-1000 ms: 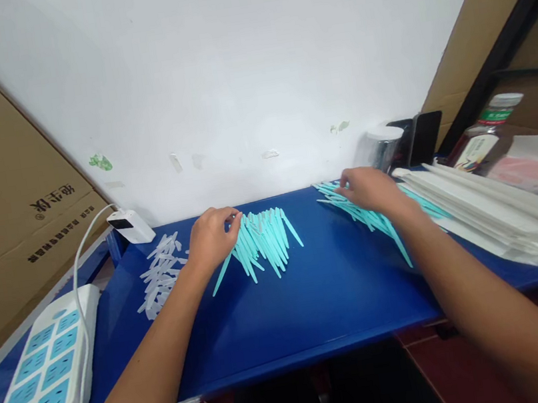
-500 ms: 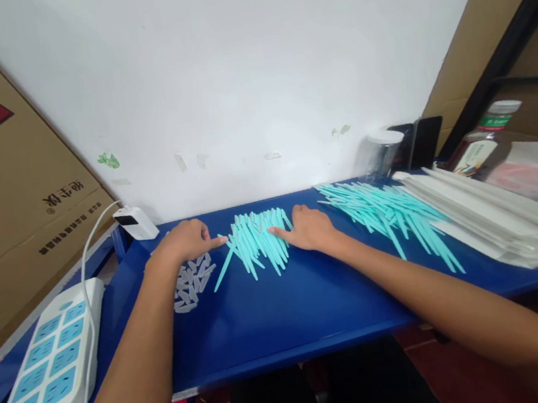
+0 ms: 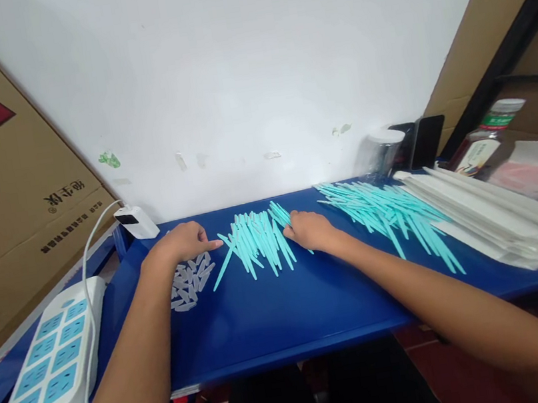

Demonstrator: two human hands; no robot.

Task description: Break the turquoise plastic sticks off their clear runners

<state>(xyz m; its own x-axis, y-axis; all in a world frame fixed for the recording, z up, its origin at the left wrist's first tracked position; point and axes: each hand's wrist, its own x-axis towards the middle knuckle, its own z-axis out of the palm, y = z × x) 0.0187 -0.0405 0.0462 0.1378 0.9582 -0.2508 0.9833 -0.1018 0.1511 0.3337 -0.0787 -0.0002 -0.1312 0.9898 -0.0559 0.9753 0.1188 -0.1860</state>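
Slim turquoise plastic sticks, some with clear tips, lie in a rough row (image 3: 257, 240) at the middle of the table. My right hand (image 3: 311, 229) is closed round a small bunch of these turquoise sticks (image 3: 279, 213), whose ends show above and below the fingers, just right of the row. My left hand (image 3: 187, 242) is at the row's left end, its thumb stretched toward the sticks and apart from the bent fingers, with nothing seen in it. Under and beside the left hand lie small translucent plastic pieces (image 3: 190, 284).
A larger pile of turquoise sticks (image 3: 386, 207) spreads at right, beside white paper-like sleeves (image 3: 493, 215). Behind stand a lidded clear jar (image 3: 383, 154) and a bottle (image 3: 487, 138). A power strip (image 3: 50, 362), a white charger (image 3: 135, 221) and a cardboard box (image 3: 6, 167) are at left.
My right hand has closed on several sticks at the row's right end and pulled them a little to the right, leaving a gap. My left thumb has drawn back slightly left.
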